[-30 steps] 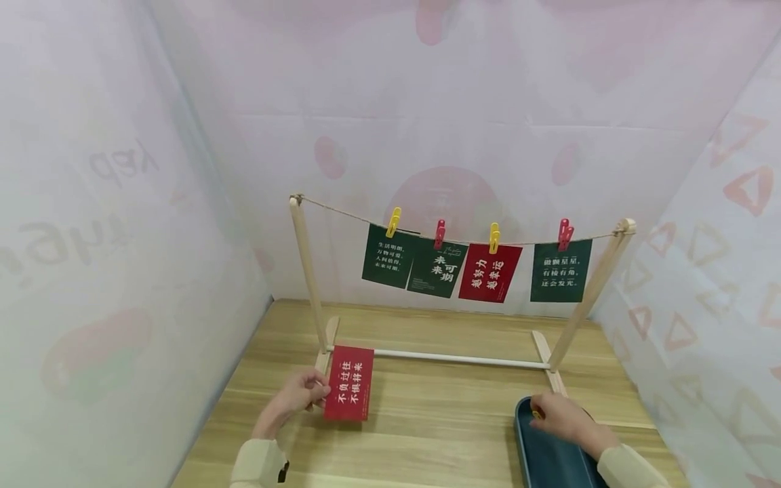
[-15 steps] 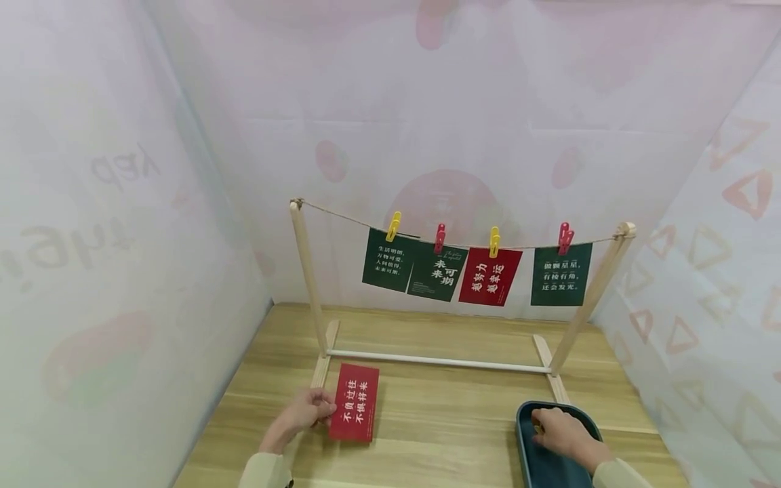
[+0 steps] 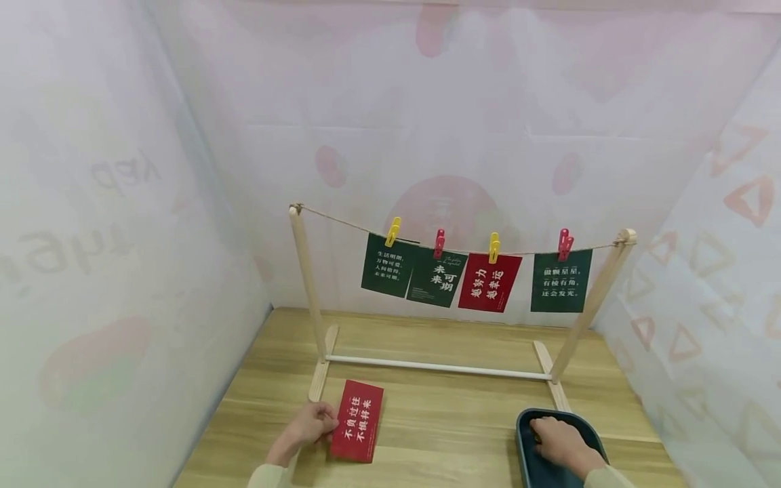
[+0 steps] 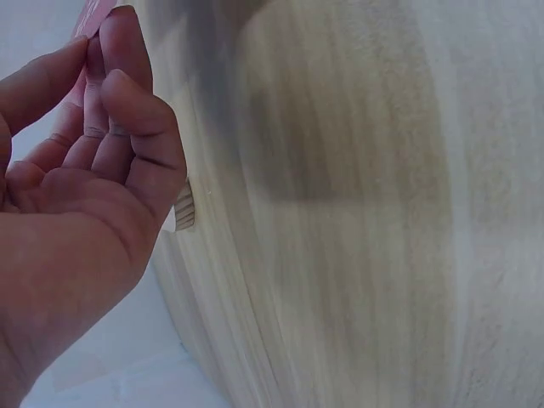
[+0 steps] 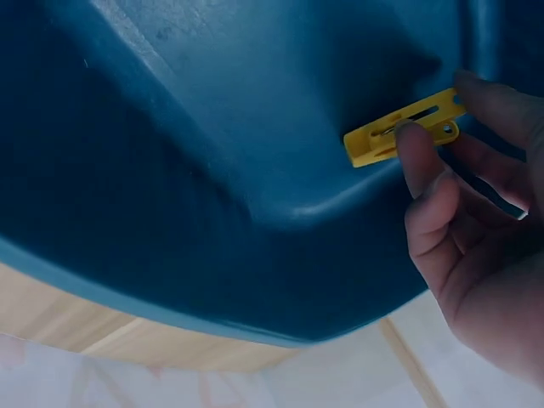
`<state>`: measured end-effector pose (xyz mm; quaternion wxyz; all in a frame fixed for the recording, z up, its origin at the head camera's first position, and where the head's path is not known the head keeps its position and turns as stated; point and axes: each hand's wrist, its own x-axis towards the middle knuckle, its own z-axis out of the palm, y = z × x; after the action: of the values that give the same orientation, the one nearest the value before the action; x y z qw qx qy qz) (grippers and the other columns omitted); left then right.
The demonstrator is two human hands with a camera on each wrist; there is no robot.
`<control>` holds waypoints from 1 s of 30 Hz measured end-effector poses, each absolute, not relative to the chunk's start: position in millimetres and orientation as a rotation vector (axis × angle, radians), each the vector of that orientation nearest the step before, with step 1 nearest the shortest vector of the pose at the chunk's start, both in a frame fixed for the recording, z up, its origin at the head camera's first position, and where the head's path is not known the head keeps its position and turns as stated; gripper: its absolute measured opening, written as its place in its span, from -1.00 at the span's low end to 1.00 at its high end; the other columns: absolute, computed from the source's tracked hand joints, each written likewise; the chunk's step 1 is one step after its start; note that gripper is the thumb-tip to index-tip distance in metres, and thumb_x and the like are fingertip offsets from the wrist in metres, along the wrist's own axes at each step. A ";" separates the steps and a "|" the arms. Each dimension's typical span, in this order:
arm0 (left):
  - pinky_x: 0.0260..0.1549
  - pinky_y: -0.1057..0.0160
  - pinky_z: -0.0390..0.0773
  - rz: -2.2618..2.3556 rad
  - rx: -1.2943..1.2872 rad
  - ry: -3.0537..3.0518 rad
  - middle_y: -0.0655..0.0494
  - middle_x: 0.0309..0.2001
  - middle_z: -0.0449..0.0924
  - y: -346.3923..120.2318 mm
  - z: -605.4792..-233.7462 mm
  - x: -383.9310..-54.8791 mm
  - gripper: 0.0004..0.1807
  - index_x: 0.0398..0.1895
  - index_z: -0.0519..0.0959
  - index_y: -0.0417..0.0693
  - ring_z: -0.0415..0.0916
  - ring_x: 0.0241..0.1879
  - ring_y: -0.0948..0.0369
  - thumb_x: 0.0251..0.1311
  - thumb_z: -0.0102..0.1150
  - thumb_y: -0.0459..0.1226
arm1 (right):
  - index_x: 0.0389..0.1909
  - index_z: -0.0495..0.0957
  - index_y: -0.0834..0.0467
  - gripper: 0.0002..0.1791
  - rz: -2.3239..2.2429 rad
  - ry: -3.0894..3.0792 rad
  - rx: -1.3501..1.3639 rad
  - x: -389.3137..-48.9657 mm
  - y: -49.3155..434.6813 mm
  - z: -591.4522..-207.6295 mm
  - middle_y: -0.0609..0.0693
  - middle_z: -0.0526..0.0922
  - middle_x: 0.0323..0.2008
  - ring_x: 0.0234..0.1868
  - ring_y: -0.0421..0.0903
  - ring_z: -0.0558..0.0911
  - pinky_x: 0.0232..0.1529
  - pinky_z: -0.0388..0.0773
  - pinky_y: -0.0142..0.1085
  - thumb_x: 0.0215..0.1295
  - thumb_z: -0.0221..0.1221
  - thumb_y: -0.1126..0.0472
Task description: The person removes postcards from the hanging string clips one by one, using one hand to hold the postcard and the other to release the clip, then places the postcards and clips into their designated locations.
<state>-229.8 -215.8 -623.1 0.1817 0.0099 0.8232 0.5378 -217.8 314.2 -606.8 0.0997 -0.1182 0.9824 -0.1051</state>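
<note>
My left hand [image 3: 312,425] pinches a red card [image 3: 357,421] with white characters by its left edge, low over the table. In the left wrist view only a corner of this card [image 4: 92,17] shows, between thumb and fingers of the left hand [image 4: 102,161]. Inside a dark blue tray [image 3: 522,447] at the right, my right hand [image 3: 561,442] holds a yellow clothespin [image 5: 395,134]. The right wrist view shows the fingers of the right hand [image 5: 484,204] round the clothespin, which lies near the tray's bottom.
A wooden stand [image 3: 308,285] carries a string with three green cards, such as the left one [image 3: 386,268], and a red card [image 3: 490,285]. Yellow and red clothespins [image 3: 493,248] hold them. A white rod [image 3: 439,367] joins the stand's feet. Printed cloth walls surround the table [image 3: 439,420].
My left hand has brought the red card down and nearer to me, a little to the right. The right hand has stayed in the tray with only a slight shift. The view has tilted slightly upward.
</note>
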 end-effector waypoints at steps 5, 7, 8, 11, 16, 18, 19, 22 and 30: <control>-0.64 0.32 0.46 1.518 0.078 2.367 -0.08 -0.47 0.59 -211.2 -626.6 -226.3 -0.87 -0.26 0.51 -0.35 0.52 -0.56 0.17 0.20 0.19 -0.41 | -0.49 0.45 0.09 -0.72 -0.291 2.922 -0.363 -218.4 315.8 -612.4 -0.01 0.47 -0.53 -0.50 -0.04 0.48 -0.52 0.42 -0.04 -0.03 0.42 0.31; -0.65 0.32 0.47 1.514 0.099 2.384 -0.09 -0.47 0.59 -209.9 -628.3 -224.9 -0.88 -0.27 0.50 -0.38 0.51 -0.58 0.18 0.19 0.17 -0.44 | -0.50 0.45 0.08 -0.72 -0.278 2.924 -0.365 -217.9 316.1 -614.5 -0.02 0.46 -0.53 -0.51 -0.05 0.48 -0.52 0.42 -0.05 -0.03 0.42 0.31; -0.65 0.32 0.47 1.510 0.102 2.391 -0.09 -0.47 0.58 -209.3 -629.0 -224.1 -0.88 -0.28 0.49 -0.38 0.51 -0.58 0.19 0.19 0.17 -0.44 | -0.50 0.45 0.08 -0.72 -0.277 2.925 -0.371 -217.6 316.2 -615.3 -0.01 0.46 -0.53 -0.51 -0.04 0.48 -0.53 0.43 -0.04 -0.03 0.41 0.32; -0.64 0.31 0.49 1.494 0.102 2.416 -0.09 -0.49 0.58 -208.1 -630.4 -222.2 -0.90 -0.31 0.48 -0.40 0.50 -0.58 0.20 0.17 0.17 -0.48 | -0.50 0.45 0.08 -0.73 -0.271 2.932 -0.397 -216.4 315.5 -615.9 -0.02 0.47 -0.53 -0.51 -0.03 0.50 -0.54 0.44 -0.03 -0.04 0.41 0.32; -0.60 0.25 0.55 1.471 0.088 2.444 -0.10 -0.50 0.58 -207.6 -631.2 -221.3 -0.90 -0.32 0.48 -0.43 0.52 -0.59 0.20 0.16 0.17 -0.50 | -0.48 0.48 0.10 -0.75 -0.275 2.932 -0.388 -215.9 314.0 -614.2 0.02 0.49 -0.51 -0.50 0.00 0.52 -0.53 0.47 0.00 -0.03 0.41 0.33; -0.57 0.22 0.57 1.448 0.067 2.453 -0.10 -0.49 0.57 -207.8 -633.0 -221.4 -0.91 -0.32 0.48 -0.42 0.53 -0.58 0.19 0.17 0.16 -0.50 | -0.48 0.48 0.11 -0.75 -0.275 2.929 -0.389 -215.7 313.3 -613.0 0.03 0.49 -0.51 -0.50 0.01 0.53 -0.53 0.47 0.01 -0.03 0.40 0.34; -0.56 0.22 0.58 1.433 0.050 2.454 -0.10 -0.48 0.57 -208.0 -633.3 -221.4 -0.92 -0.32 0.48 -0.40 0.54 -0.58 0.19 0.17 0.15 -0.50 | -0.48 0.48 0.11 -0.75 -0.272 2.929 -0.393 -216.2 312.8 -612.2 0.04 0.50 -0.50 -0.50 0.02 0.53 -0.53 0.47 0.02 -0.03 0.40 0.34; -0.55 0.21 0.59 1.389 0.011 2.467 -0.09 -0.47 0.57 -208.2 -635.4 -221.7 -0.95 -0.32 0.48 -0.37 0.55 -0.57 0.17 0.19 0.13 -0.50 | -0.47 0.49 0.12 -0.77 -0.258 2.926 -0.424 -218.4 310.4 -609.0 0.07 0.53 -0.49 -0.49 0.05 0.55 -0.53 0.46 0.03 -0.02 0.39 0.35; -0.59 0.30 0.53 1.295 -0.049 2.490 -0.01 -0.49 0.55 -205.8 -638.7 -220.4 -0.96 -0.34 0.50 -0.27 0.53 -0.58 0.20 0.19 0.16 -0.46 | -0.44 0.50 0.10 -0.78 -0.258 2.876 -0.390 -219.4 311.7 -604.8 0.04 0.53 -0.49 -0.50 0.02 0.53 -0.52 0.45 0.00 0.03 0.40 0.27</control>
<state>-220.4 -205.8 -638.7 0.1664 -0.0172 0.8747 0.4550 -219.4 311.7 -604.8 0.1135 -0.1329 0.9807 -0.0880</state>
